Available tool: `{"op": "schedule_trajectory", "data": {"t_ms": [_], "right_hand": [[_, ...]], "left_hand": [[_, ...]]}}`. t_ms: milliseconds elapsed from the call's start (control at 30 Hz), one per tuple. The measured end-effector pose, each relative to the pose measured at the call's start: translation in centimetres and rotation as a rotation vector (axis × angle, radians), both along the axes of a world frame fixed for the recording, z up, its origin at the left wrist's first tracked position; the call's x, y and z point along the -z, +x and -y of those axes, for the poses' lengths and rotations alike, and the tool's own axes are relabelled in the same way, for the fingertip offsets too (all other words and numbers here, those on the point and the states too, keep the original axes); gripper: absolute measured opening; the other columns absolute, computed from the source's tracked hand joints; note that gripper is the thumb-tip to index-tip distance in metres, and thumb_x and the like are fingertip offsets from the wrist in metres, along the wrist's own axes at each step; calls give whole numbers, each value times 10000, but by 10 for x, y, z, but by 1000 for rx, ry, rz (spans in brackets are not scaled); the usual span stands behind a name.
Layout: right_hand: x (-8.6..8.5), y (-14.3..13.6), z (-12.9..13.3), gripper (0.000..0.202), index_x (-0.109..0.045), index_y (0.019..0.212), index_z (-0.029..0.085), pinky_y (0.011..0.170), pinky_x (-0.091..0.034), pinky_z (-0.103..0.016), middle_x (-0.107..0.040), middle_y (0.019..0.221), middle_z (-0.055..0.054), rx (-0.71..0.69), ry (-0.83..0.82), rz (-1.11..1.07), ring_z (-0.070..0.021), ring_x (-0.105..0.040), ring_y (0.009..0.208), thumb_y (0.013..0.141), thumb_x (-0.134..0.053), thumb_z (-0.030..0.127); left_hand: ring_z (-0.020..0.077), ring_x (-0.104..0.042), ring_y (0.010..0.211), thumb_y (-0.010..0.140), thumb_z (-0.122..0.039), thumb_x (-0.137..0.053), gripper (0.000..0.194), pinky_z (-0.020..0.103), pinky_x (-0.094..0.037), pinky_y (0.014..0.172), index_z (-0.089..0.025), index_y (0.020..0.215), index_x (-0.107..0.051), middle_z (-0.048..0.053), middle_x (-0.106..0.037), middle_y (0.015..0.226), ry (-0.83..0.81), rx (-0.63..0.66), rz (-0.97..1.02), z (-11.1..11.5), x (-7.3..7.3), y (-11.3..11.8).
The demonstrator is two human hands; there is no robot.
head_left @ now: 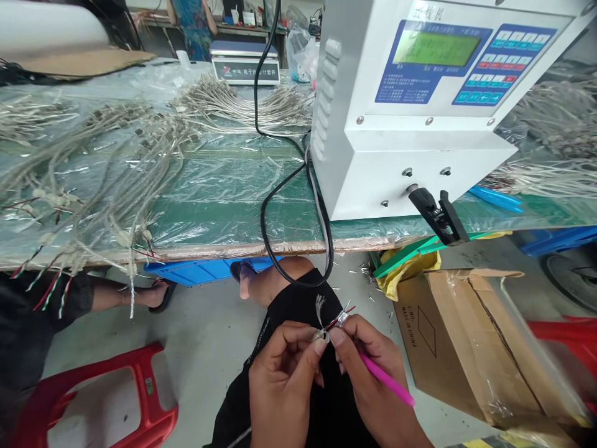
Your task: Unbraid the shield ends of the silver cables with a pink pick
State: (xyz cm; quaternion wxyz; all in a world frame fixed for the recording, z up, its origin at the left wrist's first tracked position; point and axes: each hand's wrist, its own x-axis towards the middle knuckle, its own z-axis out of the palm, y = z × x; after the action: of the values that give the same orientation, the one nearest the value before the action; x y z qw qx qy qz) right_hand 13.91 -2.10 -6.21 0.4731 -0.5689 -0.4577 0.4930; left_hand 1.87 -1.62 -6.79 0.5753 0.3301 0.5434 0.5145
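Note:
My left hand (291,367) pinches the end of a stripped cable (321,335) between thumb and forefinger, above my lap. A frayed tuft of bare strands (319,305) stands up from it. Close beside it, the thumb and forefinger of my right hand (368,367) are closed at the cable's thin red and dark wires and a piece of silvery foil (342,318). A slim pink tool (387,381) lies in my right hand too, its rounded end sticking out to the right; its tip is hidden, so I cannot tell its kind.
A white machine (338,155) with a black clip (438,214) stands at the bench edge. Bundled cables (135,162) cover the bench's left side. A black cord (263,224) hangs over the edge. A carton (466,342) and a red stool (153,386) stand below; another person's leg (116,295) is at left.

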Motion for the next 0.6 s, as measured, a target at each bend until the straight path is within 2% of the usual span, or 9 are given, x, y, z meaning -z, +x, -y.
{"op": "schedule_trajectory", "data": {"t_ms": [133, 267, 367, 500, 600], "right_hand": [[0, 1, 1, 379, -482, 664, 207, 498, -354, -203, -428, 575, 65, 42, -21, 17, -85, -395, 520, 962, -576, 421], [1, 5, 1, 406, -477, 654, 203, 502, -349, -208, -405, 587, 62, 79, -44, 45, -87, -372, 536, 956, -575, 456], [0, 5, 3, 399, -511, 663, 202, 494, -356, -210, -428, 585, 55, 85, -56, 34, -88, -392, 528, 952, -580, 469], [3, 3, 6, 391, -527, 643, 202, 497, -376, -210, -464, 562, 48, 237, 6, -7, -91, -435, 523, 944, -610, 438], [8, 3, 7, 345, -545, 661, 205, 508, -386, -214, -476, 573, 48, 368, 119, -164, -93, -449, 534, 946, -629, 381]], "left_hand": [[110, -521, 470, 795, -376, -780, 208, 211, -463, 480, -173, 782, -737, -28, -567, 517, -90, 57, 104, -3, 3, -5], [96, -491, 460, 816, -412, -765, 256, 208, -438, 476, -162, 774, -735, -17, -573, 528, -132, 57, 196, -7, 7, -9], [91, -475, 460, 819, -414, -764, 270, 211, -425, 479, -156, 745, -735, -18, -553, 521, -144, 66, 236, -10, 4, -10], [94, -460, 474, 822, -409, -763, 272, 220, -426, 465, -149, 743, -739, -7, -562, 556, -162, 51, 274, -11, -3, -8], [92, -449, 473, 826, -401, -762, 276, 223, -433, 457, -142, 733, -734, -9, -558, 563, -166, 44, 290, -11, -6, -7]]}}
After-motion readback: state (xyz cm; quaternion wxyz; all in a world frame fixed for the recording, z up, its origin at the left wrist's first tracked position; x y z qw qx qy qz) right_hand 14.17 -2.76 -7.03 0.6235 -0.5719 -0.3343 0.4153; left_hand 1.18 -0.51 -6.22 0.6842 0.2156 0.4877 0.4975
